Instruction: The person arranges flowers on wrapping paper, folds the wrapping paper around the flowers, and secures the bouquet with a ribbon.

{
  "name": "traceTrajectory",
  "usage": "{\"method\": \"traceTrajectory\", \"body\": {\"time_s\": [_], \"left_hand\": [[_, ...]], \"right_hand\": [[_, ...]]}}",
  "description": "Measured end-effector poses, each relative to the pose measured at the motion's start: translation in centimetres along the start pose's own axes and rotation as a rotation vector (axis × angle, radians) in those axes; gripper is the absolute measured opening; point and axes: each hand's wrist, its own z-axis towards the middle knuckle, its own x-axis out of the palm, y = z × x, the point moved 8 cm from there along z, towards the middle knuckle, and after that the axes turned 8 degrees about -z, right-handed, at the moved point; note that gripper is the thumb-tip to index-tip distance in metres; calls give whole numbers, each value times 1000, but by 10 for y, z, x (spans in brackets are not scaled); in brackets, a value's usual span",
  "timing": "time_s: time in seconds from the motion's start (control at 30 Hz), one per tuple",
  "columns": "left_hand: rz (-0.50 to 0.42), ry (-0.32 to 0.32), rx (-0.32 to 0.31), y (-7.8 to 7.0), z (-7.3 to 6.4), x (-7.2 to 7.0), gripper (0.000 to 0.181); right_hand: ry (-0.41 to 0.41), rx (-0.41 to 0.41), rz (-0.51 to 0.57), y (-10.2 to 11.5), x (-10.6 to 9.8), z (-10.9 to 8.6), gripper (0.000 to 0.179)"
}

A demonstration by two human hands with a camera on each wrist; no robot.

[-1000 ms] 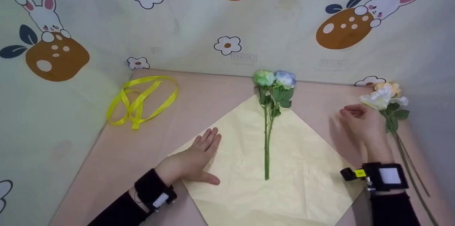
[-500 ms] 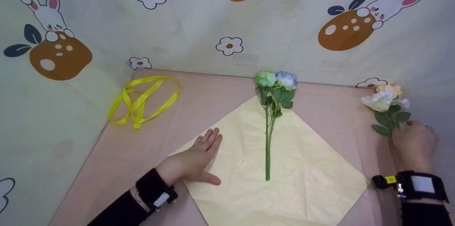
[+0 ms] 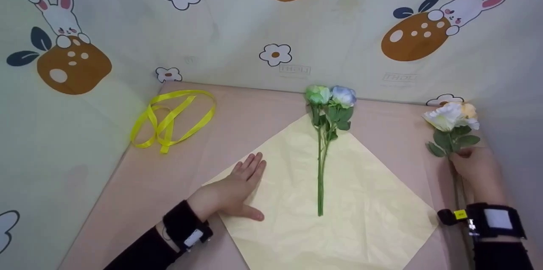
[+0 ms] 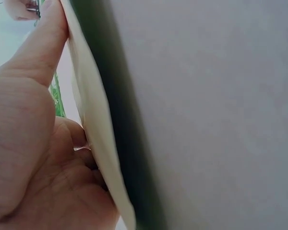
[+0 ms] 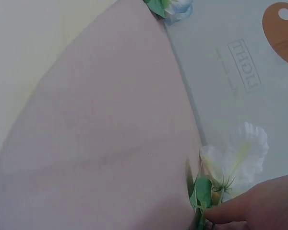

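Note:
My left hand [image 3: 231, 191] lies with its fingers extended on the left corner of a cream sheet of wrapping paper [image 3: 280, 236]. The left wrist view shows that hand [image 4: 43, 139] beside the paper's edge [image 4: 98, 115]. At the far right, my right hand [image 3: 481, 172] pinches the stem of a white flower [image 3: 443, 117] just below its leaves. A pale orange flower [image 3: 468, 111] is right against the white one; I cannot tell whether its stem is held too. On the paper's upper part lie a green flower [image 3: 318, 95] and a blue flower [image 3: 343, 97], stems side by side.
A loosely looped yellow ribbon [image 3: 167, 125] lies at the back left of the pink tabletop [image 3: 250, 113]. Patterned cloth walls [image 3: 229, 28] with rabbits and daisies rise behind the table and along its left side.
My right hand has moved right to the white flower and taken its stem, then drawn it slightly left, its head tilting. The left hand has stayed on the paper.

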Motion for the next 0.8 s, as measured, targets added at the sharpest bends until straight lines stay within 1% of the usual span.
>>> {"method": "traceTrajectory", "body": {"time_s": [0.07, 0.17, 0.3, 0.4, 0.47, 0.63, 0.7, 0.8], "left_hand": [[-1, -2, 1, 0, 0, 0, 134], [3, -2, 2, -1, 0, 0, 134], [12, -5, 5, -1, 0, 0, 134], [10, -9, 5, -1, 0, -1, 134], [9, -7, 1, -2, -1, -1, 134], [6, -4, -6, -2, -2, -1, 134], [1, -6, 0, -2, -3, -2, 133], [-6, -8, 8, -3, -3, -3, 133]], "right_hand": [[-32, -57, 23, 12, 3, 0, 40], [-50, -117, 28, 29, 7, -2, 35], [12, -109, 60, 43, 14, -5, 37], [21, -119, 78, 53, 16, -8, 39], [11, -140, 84, 61, 17, -9, 38], [46, -164, 162, 72, 25, -10, 39], [33, -164, 150, 73, 25, -10, 39], [-14, -142, 76, 68, 22, -11, 37]]}}
